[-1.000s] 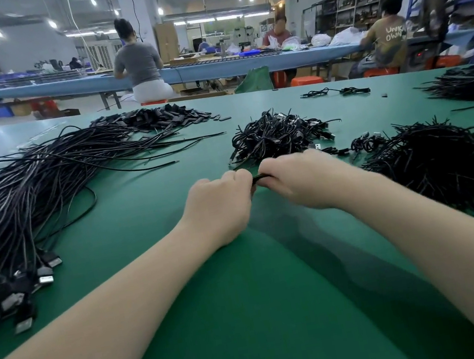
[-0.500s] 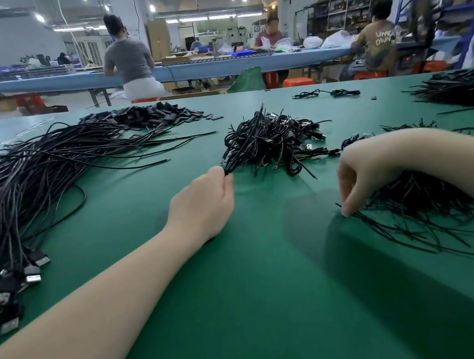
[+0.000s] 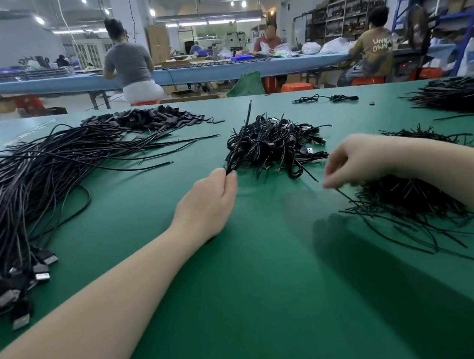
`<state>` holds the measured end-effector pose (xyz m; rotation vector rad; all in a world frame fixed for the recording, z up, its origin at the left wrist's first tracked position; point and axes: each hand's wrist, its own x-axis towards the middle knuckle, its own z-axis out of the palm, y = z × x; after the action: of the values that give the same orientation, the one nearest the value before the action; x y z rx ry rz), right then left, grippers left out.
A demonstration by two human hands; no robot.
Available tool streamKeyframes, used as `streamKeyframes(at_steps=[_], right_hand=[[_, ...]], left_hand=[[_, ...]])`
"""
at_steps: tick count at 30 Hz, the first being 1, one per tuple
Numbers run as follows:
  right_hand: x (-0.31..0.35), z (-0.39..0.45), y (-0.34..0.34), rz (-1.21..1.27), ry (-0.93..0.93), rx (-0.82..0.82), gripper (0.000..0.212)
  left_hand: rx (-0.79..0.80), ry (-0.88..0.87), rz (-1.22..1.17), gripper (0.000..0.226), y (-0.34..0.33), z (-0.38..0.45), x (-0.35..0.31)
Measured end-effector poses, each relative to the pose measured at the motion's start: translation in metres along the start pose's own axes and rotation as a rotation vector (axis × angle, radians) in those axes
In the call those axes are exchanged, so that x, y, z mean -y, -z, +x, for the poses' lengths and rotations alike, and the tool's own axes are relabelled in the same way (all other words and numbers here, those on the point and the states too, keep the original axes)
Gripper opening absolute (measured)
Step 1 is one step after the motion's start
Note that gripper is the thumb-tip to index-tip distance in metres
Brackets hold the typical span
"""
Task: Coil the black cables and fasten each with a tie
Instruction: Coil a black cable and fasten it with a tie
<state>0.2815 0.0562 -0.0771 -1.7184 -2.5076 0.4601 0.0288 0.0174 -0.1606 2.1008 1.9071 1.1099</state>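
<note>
At the middle of the green surface lay the heap of coiled cables, and the left hand touched its near edge, fingers pinching one coil at the heap's rim. To the right, the right hand hovered over the pile of ties, its fingers curled down and seemingly pinching a single tie, though blur made that hard to confirm. Judging by this, one coil was being set down finished and a tie fetched for the next; the next move would call for drawing a fresh cable from the loose uncoiled bundle at far left. That bundle ran out of view at the left edge, and the ties beneath the right forearm were hidden.
</note>
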Motion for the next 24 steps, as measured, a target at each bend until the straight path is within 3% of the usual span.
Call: streamKeyframes(at_steps=[4, 7, 14, 20, 24], right_hand=[[0.022, 0.001, -0.003, 0.375, 0.176, -0.472, 0.009], [0.047, 0.004, -0.014, 0.462, 0.313, -0.614, 0.009], [0.087, 0.019, -0.040, 0.300, 0.555, -0.670, 0.004], [0.098, 0.012, -0.045, 0.261, 0.630, -0.597, 0.004], [0.100, 0.003, -0.028, 0.044, 0.610, -0.473, 0.001]], left_hand=[[0.094, 0.014, -0.262, 0.041, -0.002, 0.004, 0.006], [0.132, 0.096, -0.509, 0.036, -0.003, 0.007, 0.008], [0.123, 0.073, -0.442, 0.031, -0.003, 0.009, 0.006], [0.118, 0.000, -0.101, 0.035, -0.003, 0.009, -0.001], [0.103, -0.058, 0.413, 0.037, -0.012, 0.004, -0.016]])
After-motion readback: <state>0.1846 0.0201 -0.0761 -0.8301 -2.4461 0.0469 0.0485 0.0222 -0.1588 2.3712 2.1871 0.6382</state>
